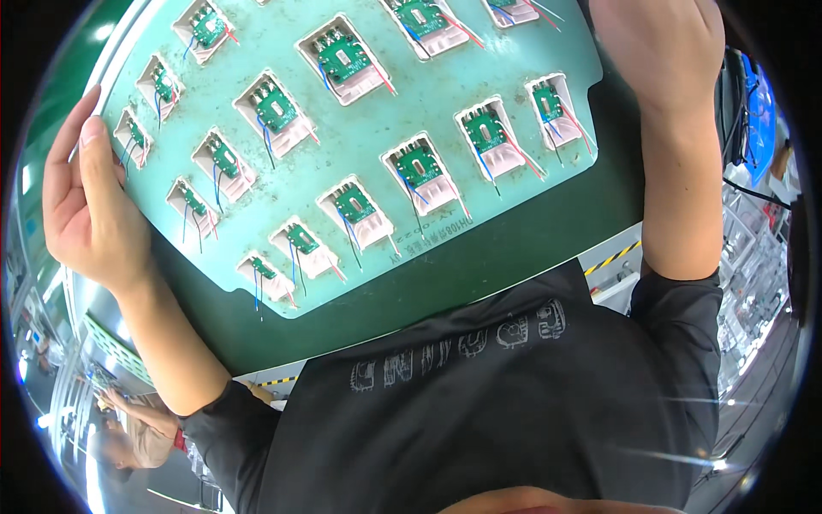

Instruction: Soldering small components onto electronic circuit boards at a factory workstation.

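Left hand (90, 206) pinching pale green fixture board (360, 111) of small circuit boards at its edge; right hand (659, 47) beside its opposite edge, grip unclear.

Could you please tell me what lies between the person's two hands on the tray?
In the head view, between the left hand and right hand, the pale green tray holds rows of small green circuit boards with red, blue and black wires.
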Action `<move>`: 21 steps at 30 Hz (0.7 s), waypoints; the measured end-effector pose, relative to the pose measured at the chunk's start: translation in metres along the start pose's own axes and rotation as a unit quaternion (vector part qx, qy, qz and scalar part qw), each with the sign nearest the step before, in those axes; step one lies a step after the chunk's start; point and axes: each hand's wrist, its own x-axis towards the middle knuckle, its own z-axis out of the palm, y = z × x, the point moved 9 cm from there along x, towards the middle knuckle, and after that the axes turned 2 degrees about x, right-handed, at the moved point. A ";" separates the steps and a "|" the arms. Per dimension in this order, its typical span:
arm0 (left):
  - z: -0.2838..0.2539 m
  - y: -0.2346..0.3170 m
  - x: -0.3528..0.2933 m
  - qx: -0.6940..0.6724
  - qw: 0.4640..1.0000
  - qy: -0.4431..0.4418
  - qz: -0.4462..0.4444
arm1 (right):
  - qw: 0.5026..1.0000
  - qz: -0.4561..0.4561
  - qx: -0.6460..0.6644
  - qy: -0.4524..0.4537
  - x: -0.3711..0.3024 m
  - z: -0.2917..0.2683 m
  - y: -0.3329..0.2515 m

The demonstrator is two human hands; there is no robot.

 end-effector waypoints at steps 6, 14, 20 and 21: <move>-0.001 0.004 -0.002 0.005 0.999 -0.010 0.038 | 1.000 -0.003 -0.010 0.007 -0.002 0.001 -0.001; -0.004 0.006 -0.002 0.033 0.998 -0.014 0.059 | 1.000 -0.010 -0.016 0.001 -0.002 0.007 -0.003; -0.003 0.007 -0.005 0.034 0.996 -0.031 0.081 | 0.998 -0.048 -0.042 0.004 -0.002 0.009 0.001; -0.003 0.007 -0.006 0.024 0.996 -0.027 0.076 | 0.997 -0.059 -0.052 0.002 -0.002 0.009 0.002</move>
